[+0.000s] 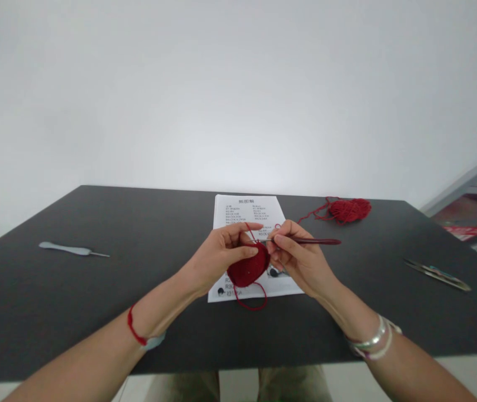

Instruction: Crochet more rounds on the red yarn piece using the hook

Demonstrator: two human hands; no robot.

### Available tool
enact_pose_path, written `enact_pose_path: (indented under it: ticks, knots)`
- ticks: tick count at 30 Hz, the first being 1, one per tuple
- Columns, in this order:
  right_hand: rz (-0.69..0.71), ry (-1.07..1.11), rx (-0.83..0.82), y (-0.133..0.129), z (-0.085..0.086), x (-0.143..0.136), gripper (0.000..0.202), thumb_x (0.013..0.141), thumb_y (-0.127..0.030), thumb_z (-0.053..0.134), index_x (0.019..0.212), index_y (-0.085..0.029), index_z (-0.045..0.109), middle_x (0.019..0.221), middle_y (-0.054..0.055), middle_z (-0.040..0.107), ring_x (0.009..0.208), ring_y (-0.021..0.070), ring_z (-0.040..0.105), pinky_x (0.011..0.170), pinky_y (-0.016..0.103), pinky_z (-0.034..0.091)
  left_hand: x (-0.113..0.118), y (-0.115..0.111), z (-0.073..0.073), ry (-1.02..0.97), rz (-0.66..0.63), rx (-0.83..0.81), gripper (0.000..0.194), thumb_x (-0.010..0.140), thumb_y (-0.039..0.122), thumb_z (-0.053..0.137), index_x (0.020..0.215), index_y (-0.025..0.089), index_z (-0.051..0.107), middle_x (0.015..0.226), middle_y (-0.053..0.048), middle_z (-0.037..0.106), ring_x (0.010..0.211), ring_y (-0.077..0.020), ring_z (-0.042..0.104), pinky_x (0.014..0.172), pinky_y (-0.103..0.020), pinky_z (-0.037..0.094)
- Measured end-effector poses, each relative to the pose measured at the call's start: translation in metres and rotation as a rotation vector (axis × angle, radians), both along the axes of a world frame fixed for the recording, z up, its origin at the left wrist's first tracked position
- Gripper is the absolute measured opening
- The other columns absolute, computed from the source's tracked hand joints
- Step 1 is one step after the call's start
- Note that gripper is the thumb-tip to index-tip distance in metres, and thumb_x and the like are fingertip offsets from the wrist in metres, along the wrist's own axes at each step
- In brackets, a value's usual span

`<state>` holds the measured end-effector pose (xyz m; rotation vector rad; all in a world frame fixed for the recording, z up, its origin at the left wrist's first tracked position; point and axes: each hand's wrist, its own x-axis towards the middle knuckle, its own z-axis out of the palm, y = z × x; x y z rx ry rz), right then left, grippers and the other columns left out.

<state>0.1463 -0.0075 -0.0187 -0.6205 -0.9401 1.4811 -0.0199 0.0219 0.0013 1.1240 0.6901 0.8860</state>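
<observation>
The left hand (pixel 216 250) pinches a red crochet piece (pixel 245 272) above the printed sheet (pixel 283 289); toward three o'clock, the right hand (pixel 302 255) pinches a hook (pixel 321 242), perhaps inserted at the piece's twelve-o'clock edge.

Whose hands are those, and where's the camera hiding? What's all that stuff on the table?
There's no robot here, just a person's two bare hands. The camera sits on that person's head, looking forward and down, so you see about what they see. The left hand holds a red yarn piece. The right hand holds a hook with a dark red handle. On the dark table are printed paper under the hands, a bundle of red yarn, a pale-handled tool and a slim metal tool.
</observation>
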Motion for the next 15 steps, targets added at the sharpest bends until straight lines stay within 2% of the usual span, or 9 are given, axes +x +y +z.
enact_pose_path:
  ticks: [2, 5, 9, 12, 15]
  knots:
    - [-0.032, -0.022, 0.022, -0.0004, -0.0013, -0.001, 0.016, 0.075, -0.023, 0.072, 0.071, -0.018, 0.057, 0.06, -0.003, 0.065, 0.045, 0.007, 0.054, 0.041, 0.016, 0.044, 0.0017, -0.0008, -0.0006, -0.005, -0.007, -0.033, 0.035, 0.062, 0.011, 0.075, 0.097, 0.016, 0.07, 0.062, 0.005, 0.06, 0.057, -0.0067, 0.054, 0.056, -0.019, 0.04]
    - [-0.005, -0.006, 0.0, -0.0011, -0.0002, 0.0006, 0.015, 0.073, -0.024, 0.074, 0.075, -0.018, 0.06, 0.061, -0.002, 0.067, 0.048, 0.0082, 0.057, 0.042, 0.017, 0.048, 0.0, -0.0002, -0.0007, -0.018, -0.028, -0.088, 0.037, 0.061, 0.012, 0.077, 0.097, 0.016, 0.071, 0.065, 0.002, 0.065, 0.059, -0.008, 0.057, 0.06, -0.02, 0.042]
    - [-0.001, 0.017, -0.015, -0.0015, 0.0026, 0.0031, 0.015, 0.072, -0.025, 0.075, 0.07, -0.017, 0.062, 0.063, 0.0, 0.068, 0.049, 0.0079, 0.058, 0.044, 0.017, 0.05, -0.0027, 0.0013, -0.0002, -0.012, -0.037, -0.134, 0.034, 0.064, 0.014, 0.076, 0.097, 0.015, 0.071, 0.074, -0.002, 0.071, 0.064, -0.0097, 0.062, 0.065, -0.022, 0.045]
    - [-0.011, -0.005, 0.012, -0.0012, 0.0027, 0.0033, 0.014, 0.071, -0.024, 0.076, 0.069, -0.017, 0.064, 0.066, 0.0, 0.07, 0.05, 0.0088, 0.059, 0.046, 0.019, 0.051, -0.0017, 0.0013, -0.0004, -0.015, -0.024, -0.096, 0.033, 0.065, 0.014, 0.075, 0.098, 0.015, 0.07, 0.079, -0.003, 0.073, 0.068, -0.0108, 0.064, 0.068, -0.022, 0.046]
    - [-0.014, -0.045, 0.057, -0.0005, 0.0016, 0.0038, 0.013, 0.073, -0.023, 0.074, 0.069, -0.018, 0.063, 0.066, 0.0, 0.07, 0.051, 0.0098, 0.06, 0.048, 0.02, 0.051, -0.0001, 0.0, -0.0001, 0.008, 0.054, -0.002, 0.031, 0.065, 0.013, 0.074, 0.095, 0.016, 0.07, 0.079, 0.0, 0.071, 0.072, -0.0116, 0.064, 0.071, -0.023, 0.047]
